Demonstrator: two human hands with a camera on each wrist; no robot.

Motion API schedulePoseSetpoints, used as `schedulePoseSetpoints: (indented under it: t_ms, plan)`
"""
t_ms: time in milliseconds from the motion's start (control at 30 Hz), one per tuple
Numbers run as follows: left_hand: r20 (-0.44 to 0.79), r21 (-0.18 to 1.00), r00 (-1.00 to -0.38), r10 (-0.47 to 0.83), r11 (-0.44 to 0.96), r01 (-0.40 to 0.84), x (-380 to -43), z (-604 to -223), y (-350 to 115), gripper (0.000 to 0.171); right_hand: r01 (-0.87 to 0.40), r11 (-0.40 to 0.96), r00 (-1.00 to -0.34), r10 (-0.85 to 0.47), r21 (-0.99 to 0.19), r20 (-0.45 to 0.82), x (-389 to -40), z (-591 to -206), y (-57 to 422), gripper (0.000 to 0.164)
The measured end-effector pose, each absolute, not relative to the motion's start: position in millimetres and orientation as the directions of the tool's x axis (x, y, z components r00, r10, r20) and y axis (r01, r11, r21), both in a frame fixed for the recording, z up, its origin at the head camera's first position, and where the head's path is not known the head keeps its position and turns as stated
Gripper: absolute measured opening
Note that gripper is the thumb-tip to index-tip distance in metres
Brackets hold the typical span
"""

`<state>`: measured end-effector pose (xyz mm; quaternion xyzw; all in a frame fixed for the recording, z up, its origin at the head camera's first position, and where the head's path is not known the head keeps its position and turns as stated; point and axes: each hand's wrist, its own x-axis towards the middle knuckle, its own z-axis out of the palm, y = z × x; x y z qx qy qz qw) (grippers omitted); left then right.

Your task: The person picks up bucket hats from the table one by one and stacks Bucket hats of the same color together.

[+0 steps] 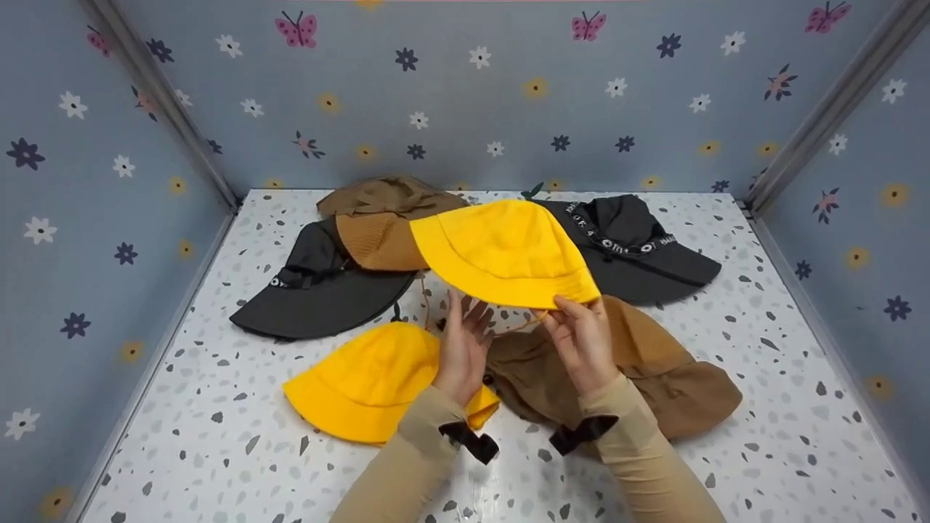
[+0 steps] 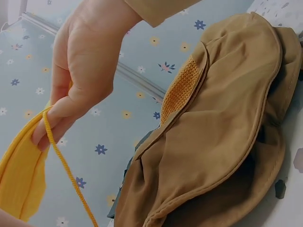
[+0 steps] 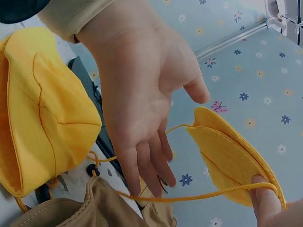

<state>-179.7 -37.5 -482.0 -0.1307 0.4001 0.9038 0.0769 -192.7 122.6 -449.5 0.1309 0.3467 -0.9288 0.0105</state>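
Observation:
My right hand (image 1: 583, 340) pinches the brim edge of a yellow bucket hat (image 1: 501, 247), raised in front of me with its crown up. A thin yellow cord (image 3: 213, 194) hangs from this hat and loops below it. My left hand (image 1: 463, 352) is beside the brim's lower edge, palm up and fingers extended, holding nothing. In the right wrist view, that cord crosses near the left fingertips. Under the left wrist lies a second yellow bucket hat (image 1: 370, 370). A brown hat with a corduroy crown (image 1: 690, 396) sits beneath the right hand.
A black brimmed hat (image 1: 327, 305) lies at the left, and another black hat (image 1: 654, 269) with lettered tape at the back right. Behind the raised hat is a second brown hat (image 1: 392, 196). Flower-patterned walls (image 1: 465, 80) enclose the speckled table (image 1: 785, 450) on three sides.

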Motion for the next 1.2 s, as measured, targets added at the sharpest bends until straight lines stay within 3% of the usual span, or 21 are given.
schedulePoseSetpoints:
  t_ms: [567,800,1000,1200]
  plan:
    - [-0.195,0.629,-0.968,0.161,-0.736,-0.249,-172.8,-481.8,-38.8,0.087,0.123,-0.771,-0.972,0.033,-0.625,-0.232,-175.6,-443.2,119.7,0.047]
    - [-0.068,0.546,-0.989,0.129,-0.825,-0.145,-172.3,-478.3,-41.9,0.08,0.153,-0.756,-0.97,0.01,-0.637,-0.244,-168.0,-445.8,119.4,0.044]
    - [-0.132,0.479,-0.988,0.081,-0.867,-0.135,-173.2,-474.7,-48.6,0.07,0.18,-0.74,-0.968,-0.016,-0.648,-0.251,-161.3,-451.6,123.3,0.047]
    - [-0.192,0.495,-0.98,0.048,-0.858,-0.138,-177.7,-471.1,-56.8,0.057,0.181,-0.737,-0.968,-0.018,-0.651,-0.249,-160.1,-453.9,127.5,0.046]
